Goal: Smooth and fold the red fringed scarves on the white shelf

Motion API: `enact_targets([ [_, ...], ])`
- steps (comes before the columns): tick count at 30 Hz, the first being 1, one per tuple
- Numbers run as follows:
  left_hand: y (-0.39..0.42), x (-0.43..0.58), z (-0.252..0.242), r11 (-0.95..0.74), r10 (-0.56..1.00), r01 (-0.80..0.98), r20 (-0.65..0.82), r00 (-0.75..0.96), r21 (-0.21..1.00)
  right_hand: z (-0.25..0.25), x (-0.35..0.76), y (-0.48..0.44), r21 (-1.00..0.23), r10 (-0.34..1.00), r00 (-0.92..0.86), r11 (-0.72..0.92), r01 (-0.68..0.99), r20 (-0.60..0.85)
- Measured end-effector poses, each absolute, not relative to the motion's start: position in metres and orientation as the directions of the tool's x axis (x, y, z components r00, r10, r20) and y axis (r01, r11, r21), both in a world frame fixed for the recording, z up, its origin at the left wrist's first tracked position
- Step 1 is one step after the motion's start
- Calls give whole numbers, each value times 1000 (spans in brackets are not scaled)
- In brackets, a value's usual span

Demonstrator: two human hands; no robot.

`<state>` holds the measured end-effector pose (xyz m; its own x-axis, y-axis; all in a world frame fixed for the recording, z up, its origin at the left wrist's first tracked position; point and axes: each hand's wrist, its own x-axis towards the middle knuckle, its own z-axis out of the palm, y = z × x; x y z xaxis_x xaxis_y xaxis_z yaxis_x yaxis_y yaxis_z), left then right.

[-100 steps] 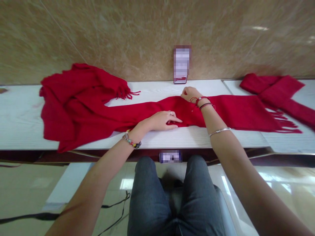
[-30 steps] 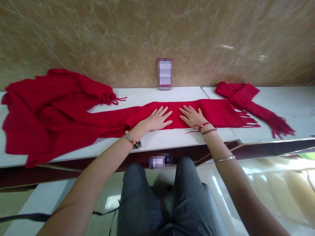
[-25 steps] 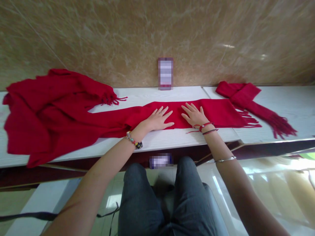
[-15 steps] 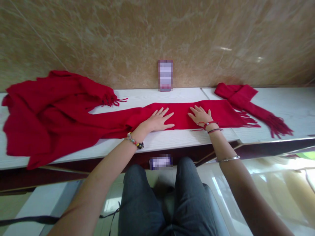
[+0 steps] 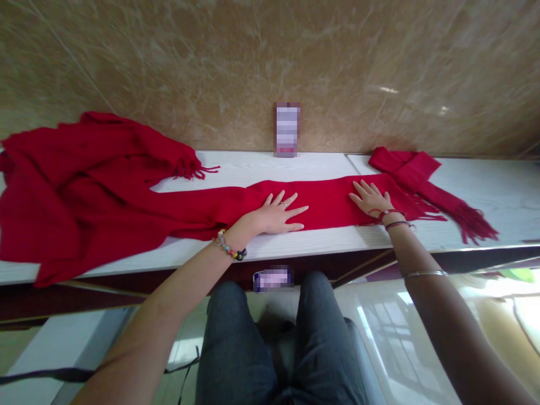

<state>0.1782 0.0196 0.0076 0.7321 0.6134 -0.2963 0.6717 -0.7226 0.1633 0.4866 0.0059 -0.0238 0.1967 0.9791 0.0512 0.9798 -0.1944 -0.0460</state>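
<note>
A long red scarf (image 5: 327, 199) lies along the white shelf, its right stretch flat and its left part heaped in loose folds. My left hand (image 5: 278, 215) rests palm down on the scarf near its middle, fingers spread. Farther right, my right hand (image 5: 371, 199) also presses flat on the cloth with fingers apart, close to the fringed end. A second red scarf (image 5: 413, 166), narrow and folded over itself, lies just beyond the right hand, its fringe pointing to the lower right. Part of the long scarf is hidden under both hands.
The white shelf (image 5: 236, 166) runs against a brown marble wall (image 5: 189, 67). A blurred upright phone-like object (image 5: 287, 129) leans on the wall. A similar blurred object (image 5: 273, 278) is below the shelf's front edge, above my knees (image 5: 230, 315).
My right hand has slid right along the scarf toward its fringe. My left hand has shifted slightly right and stays flat on the cloth.
</note>
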Motion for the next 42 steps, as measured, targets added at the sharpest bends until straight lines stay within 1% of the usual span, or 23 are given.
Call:
enact_targets([
  [1,20,178,7,-722,615,672,-291,733,164,-21,485,8,-37,978,204,-202,979,43],
  [3,22,179,5,-723,623,671,-267,735,163,-15,475,16,-28,979,186,-184,982,79],
  [6,28,178,-1,-723,652,675,-176,737,146,-8,445,32,-43,981,47,-39,998,190],
  [7,30,178,-3,-718,668,682,-137,731,137,-7,431,37,-49,980,-7,17,999,200],
  [9,33,177,-6,-700,696,703,-99,711,125,-9,402,42,-48,979,-103,113,992,176],
  [11,35,176,-8,-685,708,718,-123,696,123,-14,378,42,-45,980,-156,163,986,124],
  [13,35,176,-9,-679,704,723,-165,690,127,-20,364,39,-47,980,-181,185,982,84],
  [15,35,176,-8,-673,705,728,-182,685,132,-24,360,35,-46,978,-196,200,979,74],
  [19,35,176,-7,-616,752,776,-196,630,132,-28,367,36,-53,973,-210,216,975,95],
  [22,36,176,-9,-559,796,819,-193,574,127,-29,373,39,-107,976,-178,192,976,128],
  [24,36,176,-10,-545,807,828,-186,560,130,-29,374,40,-146,966,-176,205,968,190],
  [26,36,176,-10,-546,808,827,-175,562,135,-28,374,40,-169,941,-242,285,943,237],
  [27,36,177,-10,-546,809,827,-171,562,135,-28,372,39,-171,927,-295,337,926,231],
  [30,36,177,-8,-531,820,838,-173,546,129,-26,367,36,-153,904,-410,425,892,123],
  [32,36,177,-6,-505,834,854,-186,519,123,-25,365,36,-134,905,-418,425,895,76],
  [34,36,177,-5,-473,850,873,-199,487,119,-25,365,36,-124,912,-403,410,904,75],
  [39,36,177,-7,-435,875,891,-173,452,129,-25,367,37,-128,938,-325,339,932,123],
  [42,37,176,-8,-449,869,882,-161,468,144,-25,365,35,-141,914,-374,396,907,159],
])
